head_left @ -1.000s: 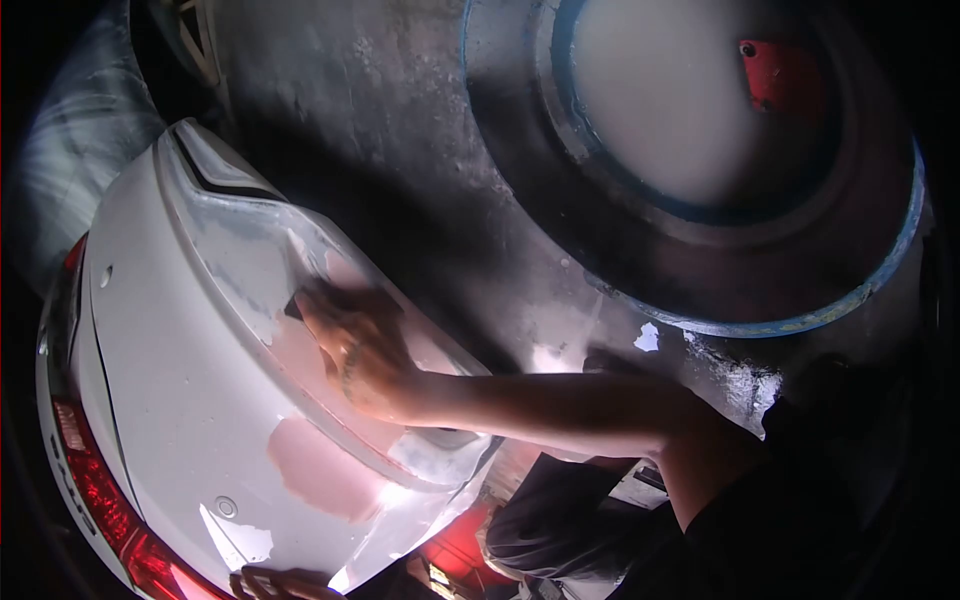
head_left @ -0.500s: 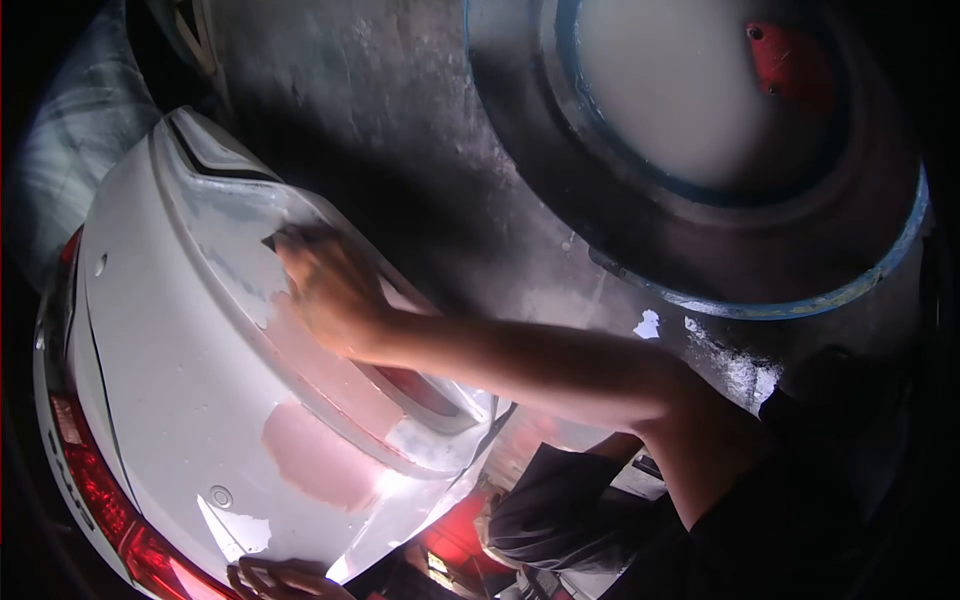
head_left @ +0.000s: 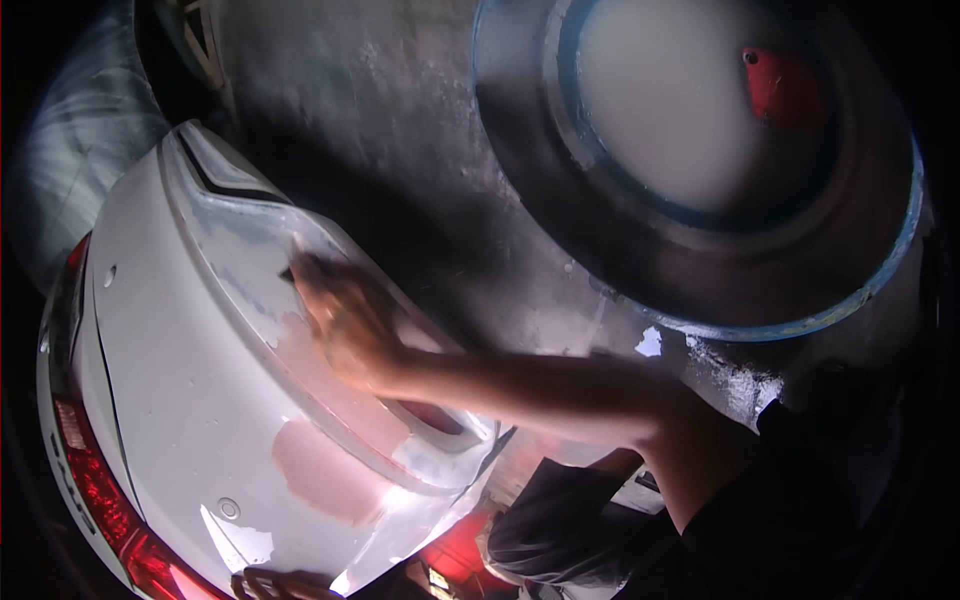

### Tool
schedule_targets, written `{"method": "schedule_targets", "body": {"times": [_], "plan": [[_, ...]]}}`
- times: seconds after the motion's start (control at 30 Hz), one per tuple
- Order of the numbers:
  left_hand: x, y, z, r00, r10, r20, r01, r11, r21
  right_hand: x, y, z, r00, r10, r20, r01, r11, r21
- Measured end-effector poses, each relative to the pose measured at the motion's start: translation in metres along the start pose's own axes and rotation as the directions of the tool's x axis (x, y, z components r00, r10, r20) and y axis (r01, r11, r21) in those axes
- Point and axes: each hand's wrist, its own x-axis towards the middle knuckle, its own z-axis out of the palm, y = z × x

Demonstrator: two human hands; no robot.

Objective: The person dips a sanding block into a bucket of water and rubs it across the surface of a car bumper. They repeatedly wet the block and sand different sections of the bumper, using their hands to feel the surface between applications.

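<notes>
A white car body panel with grey and pinkish patches fills the left half. My right hand reaches in from the right and presses on the upper ridge, its fingers closed on a small dark piece whose tip shows past the fingertips. Beneath this hand the ridge is partly pink. A rounded pink patch lies lower on the panel. At the bottom edge, my left hand rests on the panel with fingers spread, mostly cut off by the frame; nothing shows in it.
Red tail lights run down the left edge. A large round tub with a blue rim holds pale liquid and a red object, upper right. A bent leg in dark cloth and something red are below my right arm.
The whole view has shifted, so things appear slightly lower and to the right. Across the panel, my right hand with the dark piece has slid a little down and right. My left hand stays on the panel.
</notes>
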Motion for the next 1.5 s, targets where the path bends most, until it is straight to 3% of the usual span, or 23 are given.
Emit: {"method": "schedule_targets", "body": {"times": [0.13, 0.17, 0.2, 0.27, 0.3, 0.4, 0.43, 0.5, 0.57, 0.63, 0.67, 0.7, 0.73, 0.77, 0.83, 0.97, 1.07, 1.1, 1.17, 1.23, 1.3, 1.37, 1.5], "plan": [[0.002, -0.002, -0.015, 0.978, -0.205, 0.033, 0.207, 0.953, -0.222, 0.013, 0.008, 0.012, 0.991, 0.066, 0.116, -0.078, 0.992, 0.100], [0.006, -0.009, -0.022, 0.996, -0.025, 0.081, 0.035, 0.991, -0.126, 0.010, 0.004, 0.004, 0.979, 0.098, 0.181, -0.115, 0.990, 0.084], [0.009, -0.016, -0.028, 0.979, 0.145, 0.142, -0.141, 0.989, -0.038, -0.007, -0.002, -0.002, 0.987, 0.142, 0.082, -0.147, 0.987, 0.063], [0.007, -0.022, -0.033, 0.843, 0.444, 0.304, -0.491, 0.866, 0.098, -0.013, -0.002, 0.001, 0.998, 0.063, -0.029, -0.062, 0.998, 0.020], [0.000, -0.021, -0.037, 0.876, 0.108, 0.469, -0.186, 0.975, 0.122, -0.016, 0.000, 0.007, 0.991, 0.007, -0.131, -0.010, 1.000, -0.019], [0.017, 0.003, -0.046, 0.893, 0.145, 0.427, -0.239, 0.955, 0.175, 0.029, 0.009, 0.012, 0.972, 0.181, 0.152, -0.199, 0.974, 0.107], [0.014, 0.002, -0.035, 0.940, 0.172, 0.295, -0.233, 0.954, 0.188, 0.040, 0.010, 0.011, 0.939, 0.179, 0.293, -0.229, 0.962, 0.147], [0.012, 0.000, -0.015, 0.977, 0.213, 0.007, -0.210, 0.954, 0.214, 0.009, -0.002, 0.007, 0.974, 0.088, 0.207, -0.113, 0.987, 0.111], [0.011, 0.000, -0.014, 0.990, 0.137, 0.021, -0.139, 0.986, 0.091, -0.015, -0.014, -0.005, 0.981, -0.117, -0.154, 0.117, 0.993, -0.012], [0.006, -0.002, -0.024, 0.989, 0.123, 0.087, -0.126, 0.991, 0.039, 0.007, -0.004, 0.000, 0.989, -0.077, -0.127, 0.064, 0.993, -0.099], [0.003, -0.006, -0.031, 0.986, 0.124, 0.109, -0.127, 0.992, 0.025, 0.034, 0.005, 0.001, 0.985, 0.119, 0.121, -0.122, 0.992, 0.015], [0.003, -0.010, -0.036, 0.985, 0.127, 0.114, -0.130, 0.991, 0.018, 0.047, 0.008, 0.002, 0.889, 0.268, 0.372, -0.319, 0.944, 0.080], [0.005, -0.012, -0.042, 0.987, 0.123, 0.105, -0.125, 0.992, 0.013, 0.047, 0.003, -0.002, 0.891, 0.230, 0.391, -0.276, 0.959, 0.065], [0.006, -0.010, -0.045, 0.990, 0.108, 0.086, -0.109, 0.994, 0.011, 0.035, 0.002, -0.002, 0.894, 0.215, 0.394, -0.258, 0.964, 0.059], [0.008, -0.009, -0.050, 0.994, 0.090, 0.058, -0.091, 0.996, 0.000, -0.014, 0.000, -0.001, 1.000, 0.030, -0.010, -0.030, 1.000, -0.006], [0.008, -0.004, -0.042, 0.989, 0.135, 0.055, -0.136, 0.990, 0.025, -0.048, -0.007, -0.044, 0.977, 0.183, 0.107, -0.205, 0.940, 0.271], [0.004, -0.008, -0.019, 0.984, 0.167, 0.057, -0.173, 0.977, 0.122, -0.015, -0.010, -0.071, 0.831, 0.519, 0.201, -0.551, 0.713, 0.433], [0.001, -0.007, -0.017, 0.984, 0.168, 0.060, -0.174, 0.978, 0.117, -0.015, -0.012, -0.077, 0.829, 0.522, 0.199, -0.553, 0.714, 0.429], [0.006, 0.002, -0.015, 0.999, -0.049, 0.017, 0.051, 0.988, -0.148, -0.019, -0.015, -0.083, 0.904, 0.363, 0.226, -0.420, 0.855, 0.304], [0.001, -0.007, -0.015, 0.998, -0.043, 0.043, 0.049, 0.989, -0.141, -0.053, -0.014, -0.056, 0.947, 0.284, 0.146, -0.312, 0.921, 0.233], [0.001, -0.010, -0.018, 0.997, -0.024, 0.076, 0.034, 0.990, -0.133, -0.071, -0.020, -0.057, 0.943, 0.279, 0.180, -0.326, 0.879, 0.348], [0.004, 0.000, -0.020, 0.997, 0.018, 0.074, -0.020, 0.999, 0.029, -0.078, -0.028, -0.068, 0.928, 0.301, 0.221, -0.359, 0.881, 0.309], [0.006, -0.001, -0.022, 0.995, 0.069, 0.066, -0.072, 0.996, 0.047, -0.055, -0.010, -0.081, 0.897, 0.374, 0.235, -0.434, 0.845, 0.310]]}}
